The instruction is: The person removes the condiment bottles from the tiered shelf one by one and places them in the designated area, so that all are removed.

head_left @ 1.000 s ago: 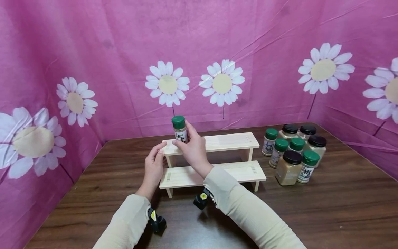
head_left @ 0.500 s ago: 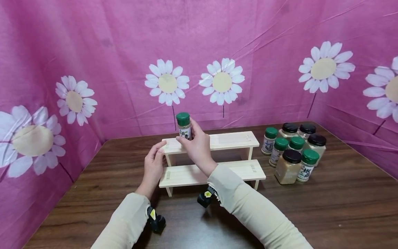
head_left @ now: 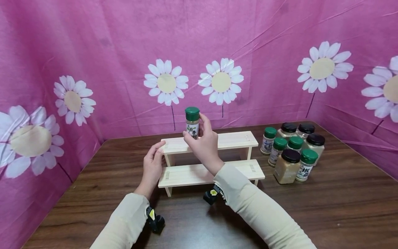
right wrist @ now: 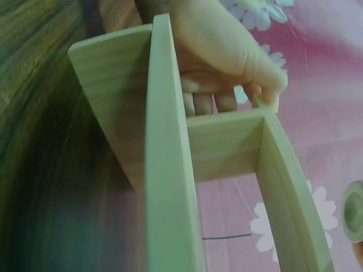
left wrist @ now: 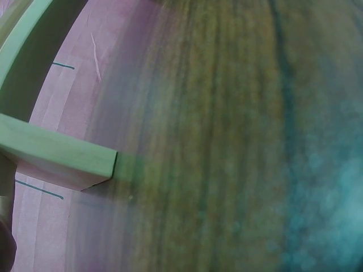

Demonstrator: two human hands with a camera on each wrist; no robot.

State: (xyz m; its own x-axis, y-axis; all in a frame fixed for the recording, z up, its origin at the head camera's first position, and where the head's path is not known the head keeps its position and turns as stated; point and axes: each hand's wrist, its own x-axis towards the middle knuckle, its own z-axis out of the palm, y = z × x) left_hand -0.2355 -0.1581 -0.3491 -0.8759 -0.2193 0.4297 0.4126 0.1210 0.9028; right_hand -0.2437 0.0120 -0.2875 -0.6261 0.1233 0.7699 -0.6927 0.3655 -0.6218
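In the head view a two-step wooden shelf [head_left: 236,140] of pale boards stands on the table. My left hand [head_left: 152,166] grips the left end of its upper board; the right wrist view also shows this hand [right wrist: 221,45] around the shelf's end. My right hand [head_left: 205,143] holds a spice bottle [head_left: 192,126] with a green cap and a white label, upright above the upper board. Its round base [right wrist: 353,212] shows at the right wrist view's edge, apart from the wood. The left wrist view shows mostly blurred tabletop, with a shelf leg [left wrist: 62,153] at left.
Right of the shelf stand several spice containers: green-capped bottles [head_left: 277,152] and black-lidded jars [head_left: 286,167], grouped closely. A pink cloth [head_left: 124,45] with large daisies hangs behind the brown wooden table [head_left: 342,207] and along its sides.
My right hand has moved right and upward with the spice bottle, lifting it higher over the upper board. The left hand stays on the shelf's end.
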